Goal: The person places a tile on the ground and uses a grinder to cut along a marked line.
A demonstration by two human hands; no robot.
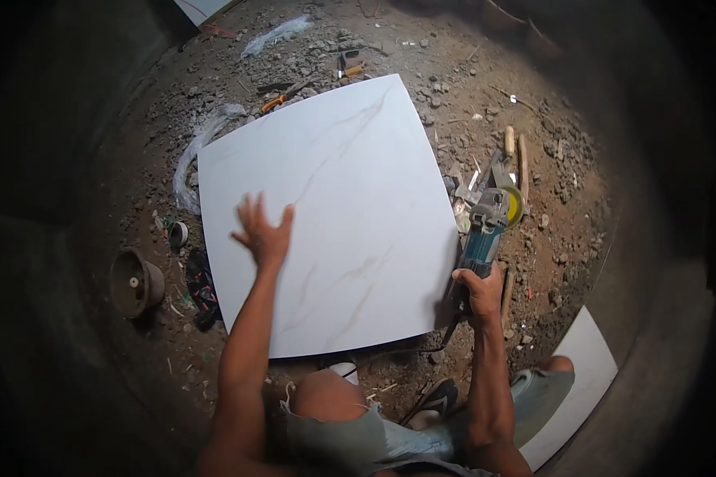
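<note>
A large white marble-patterned tile (350,215) lies in front of me, its veins running diagonally. Over its left part is my left hand (264,234), fingers spread and holding nothing; whether it touches the surface I cannot tell. At the tile's right edge my right hand (485,290) grips a teal angle grinder (483,242) by its body. The grinder's head points away from me, with a yellow disc (515,207) on its right side. From its rear end a dark cord (451,330) runs down below the tile's near edge.
Rubble covers the ground. A trowel (503,163) lies beyond the grinder. Past the tile's far edge are an orange-handled tool (274,103) and plastic sheeting (277,36). A bucket (147,285) stands left, near a dark patterned cloth (202,286). A white tile piece (585,374) sits lower right.
</note>
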